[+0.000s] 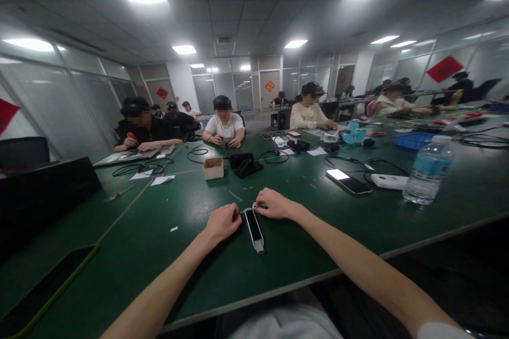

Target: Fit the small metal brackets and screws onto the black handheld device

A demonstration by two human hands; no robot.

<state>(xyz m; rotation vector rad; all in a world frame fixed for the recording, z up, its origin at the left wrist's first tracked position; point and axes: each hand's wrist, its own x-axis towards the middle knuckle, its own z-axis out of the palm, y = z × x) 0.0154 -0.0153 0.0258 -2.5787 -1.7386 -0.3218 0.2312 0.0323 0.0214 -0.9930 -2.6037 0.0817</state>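
A slim black and silver device lies lengthwise on the green table in front of me. My left hand is curled just left of its far end, its fingers closed on a thin tool I cannot make out. My right hand rests at the far end of the device, fingers pinched together on a small part there. Both forearms reach in from the near edge.
A phone with a lit screen, a white box and a water bottle lie to the right. A small cardboard box and black cables sit beyond. Several people work at the far side. A dark tray is near left.
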